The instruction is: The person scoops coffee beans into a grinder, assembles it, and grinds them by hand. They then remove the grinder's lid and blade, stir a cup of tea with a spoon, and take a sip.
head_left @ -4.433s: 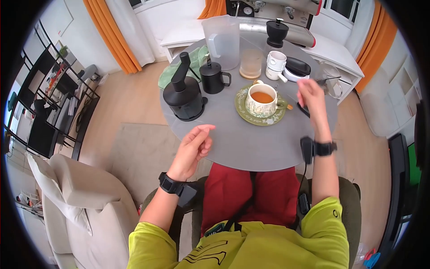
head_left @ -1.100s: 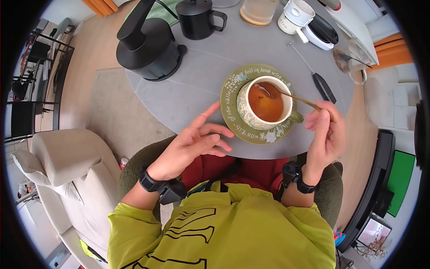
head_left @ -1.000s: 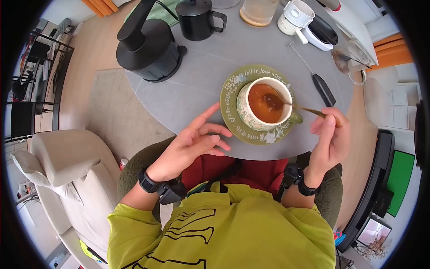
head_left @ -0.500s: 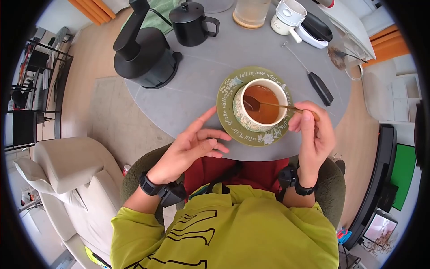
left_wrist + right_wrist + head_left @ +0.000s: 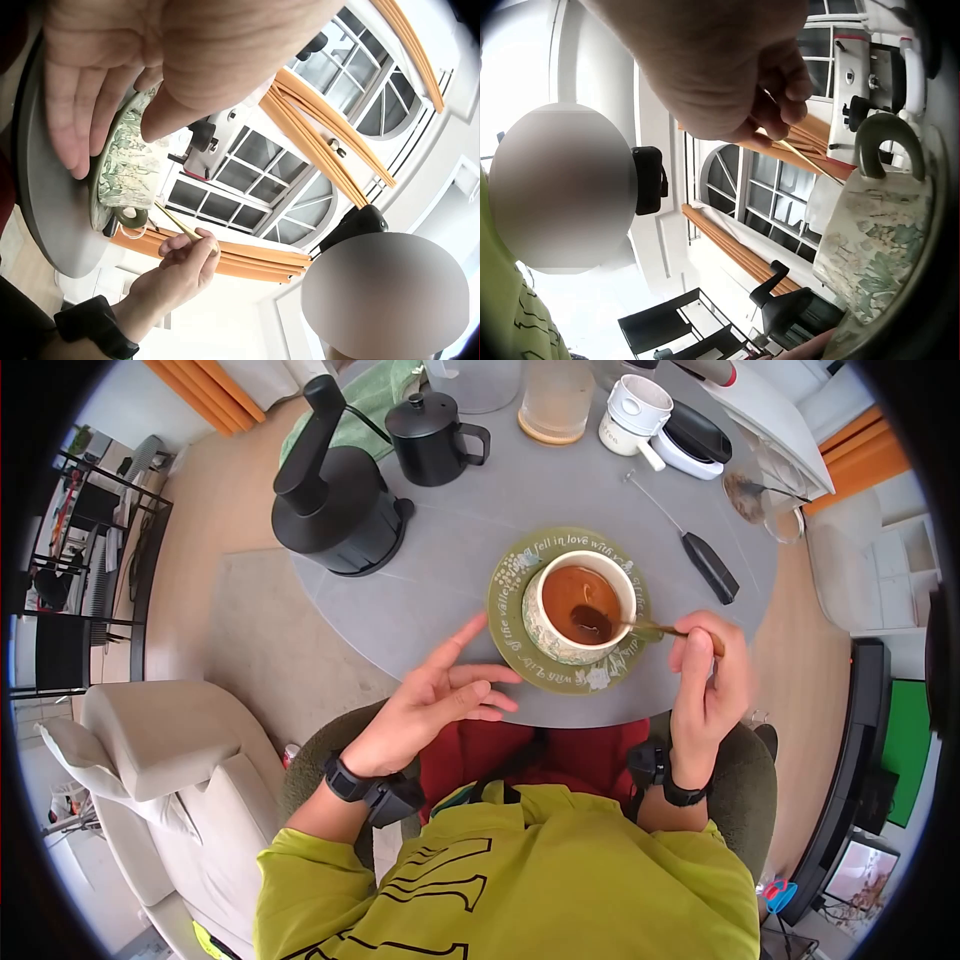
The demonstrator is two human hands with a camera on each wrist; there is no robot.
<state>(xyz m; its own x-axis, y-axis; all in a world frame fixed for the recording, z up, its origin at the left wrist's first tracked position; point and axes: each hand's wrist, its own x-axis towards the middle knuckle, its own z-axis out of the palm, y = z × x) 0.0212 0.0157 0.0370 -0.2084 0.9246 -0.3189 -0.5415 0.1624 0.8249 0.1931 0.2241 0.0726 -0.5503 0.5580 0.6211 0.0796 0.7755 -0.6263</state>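
Observation:
A floral cup (image 5: 543,628) of reddish-brown drink (image 5: 572,598) stands on a green saucer (image 5: 508,630) with white lettering. My right hand (image 5: 712,678) pinches the handle of a gold-coloured spoon (image 5: 655,627) between thumb and fingers. The spoon leans over the cup's right rim, its bowl dipped in the drink. On the other side, my left hand (image 5: 432,705) is held with fingers spread, fingertips right at the saucer's left edge. In the right wrist view, the cup's green handle (image 5: 870,146) rises close by the right hand.
A black hand-crank grinder (image 5: 335,510) and black lidded pot (image 5: 430,440) stand at the back left. Behind the saucer are a glass jar (image 5: 555,405) and white cup (image 5: 632,422). A milk frother (image 5: 710,568) lies to the right on the round grey table (image 5: 450,550).
Since the earliest frame, both hands have come in to the cup and the right has taken hold of the spoon. Over the last second the spoon's bowl has moved about in the drink.

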